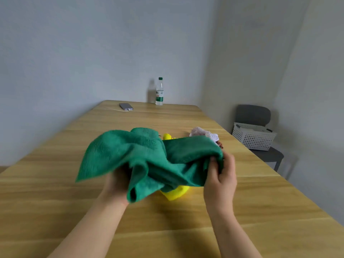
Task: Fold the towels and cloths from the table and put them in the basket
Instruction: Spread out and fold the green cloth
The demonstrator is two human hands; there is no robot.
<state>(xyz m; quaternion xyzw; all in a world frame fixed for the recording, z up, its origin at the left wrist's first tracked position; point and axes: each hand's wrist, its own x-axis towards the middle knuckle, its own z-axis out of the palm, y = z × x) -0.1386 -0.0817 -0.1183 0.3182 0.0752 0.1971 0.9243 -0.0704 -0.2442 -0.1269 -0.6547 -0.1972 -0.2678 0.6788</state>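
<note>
A crumpled green towel [141, 157] hangs above the wooden table [55, 183], held between both hands. My left hand [116, 185] grips it from below, its fingers hidden under the cloth. My right hand [221, 175] pinches the towel's right edge. A yellow cloth [176, 192] lies on the table beneath the towel, mostly covered. A pale pink-white cloth [202, 133] lies just behind. The white perforated basket [253, 136] stands on a grey chair [270, 155] off the table's right side.
A water bottle [159, 92] stands at the table's far edge by the wall. A phone [126, 106] with a white cable lies to its left. Walls close in behind and to the right.
</note>
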